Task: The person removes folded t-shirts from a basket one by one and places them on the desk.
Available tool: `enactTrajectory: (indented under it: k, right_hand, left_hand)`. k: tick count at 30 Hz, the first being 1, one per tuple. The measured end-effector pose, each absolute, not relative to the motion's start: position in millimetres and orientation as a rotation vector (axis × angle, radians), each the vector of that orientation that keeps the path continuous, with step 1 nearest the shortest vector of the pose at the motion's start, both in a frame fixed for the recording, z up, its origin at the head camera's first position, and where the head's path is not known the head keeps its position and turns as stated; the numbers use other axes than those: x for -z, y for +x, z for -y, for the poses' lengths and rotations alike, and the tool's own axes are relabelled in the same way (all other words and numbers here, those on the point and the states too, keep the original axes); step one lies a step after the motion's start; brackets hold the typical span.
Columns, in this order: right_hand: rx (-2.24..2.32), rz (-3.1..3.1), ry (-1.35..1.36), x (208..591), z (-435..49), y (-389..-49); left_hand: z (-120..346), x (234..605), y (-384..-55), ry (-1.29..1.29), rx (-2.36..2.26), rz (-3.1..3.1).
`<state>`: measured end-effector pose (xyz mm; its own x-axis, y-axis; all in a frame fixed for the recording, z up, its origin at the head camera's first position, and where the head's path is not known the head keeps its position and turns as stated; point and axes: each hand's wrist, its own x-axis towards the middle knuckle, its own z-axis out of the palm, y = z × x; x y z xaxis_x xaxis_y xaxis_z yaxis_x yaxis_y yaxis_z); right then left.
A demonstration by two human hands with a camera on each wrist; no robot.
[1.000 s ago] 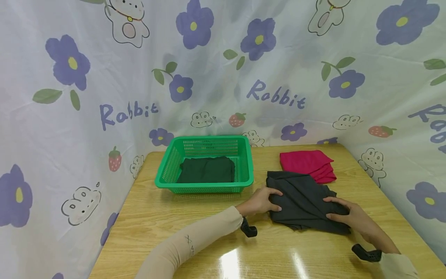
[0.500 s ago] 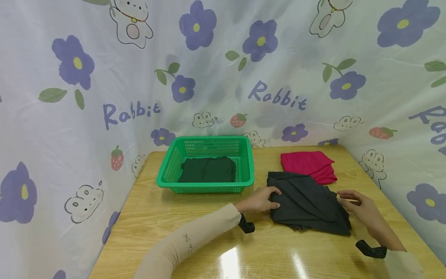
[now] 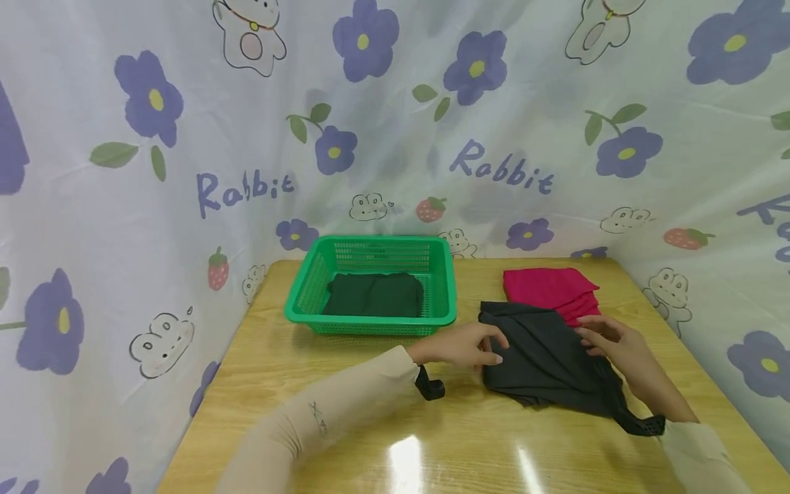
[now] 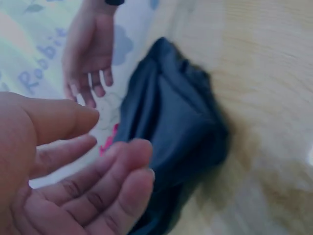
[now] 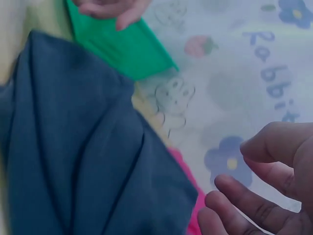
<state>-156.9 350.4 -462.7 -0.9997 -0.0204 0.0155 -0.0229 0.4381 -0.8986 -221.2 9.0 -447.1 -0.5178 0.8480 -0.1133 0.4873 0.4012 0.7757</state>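
Observation:
A dark grey folded garment (image 3: 537, 360) lies on the wooden table, its surface loosely creased. At its left edge hovers my left hand (image 3: 463, 345), fingers loosely bent and holding nothing. In the left wrist view a gap shows between those fingers and the dark cloth (image 4: 171, 112). My right hand (image 3: 626, 357) is above the garment's right side, thumb and fingers apart with nothing between them. The right wrist view has this hand (image 5: 274, 191) raised beside the cloth (image 5: 88, 147). A crimson folded cloth (image 3: 546, 285) lies just behind, partly covered by the dark garment in the head view.
A green plastic basket (image 3: 370, 321) stands at the back left of the table (image 3: 321, 412), with a dark folded cloth (image 3: 376, 295) lying inside. A printed curtain (image 3: 395, 137) encloses the back and sides.
Both hands have let go of the dark garment and lifted off it. The right hand has risen from its right edge towards the back. The garment stays nearly in place.

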Motion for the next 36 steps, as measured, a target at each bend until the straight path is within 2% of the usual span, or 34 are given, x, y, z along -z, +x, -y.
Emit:
enactTrajectory:
  k: [14,36]
  right_hand:
    - [-1.745,2.698,0.325,440,-290,-194]
    - [-1.851,2.683,0.596,409,-168,-255]
  left_hand:
    - [37,404,-250,1.198,-1.215,-2.086]
    - [172,395,-321,0.688,-1.122,-2.598]
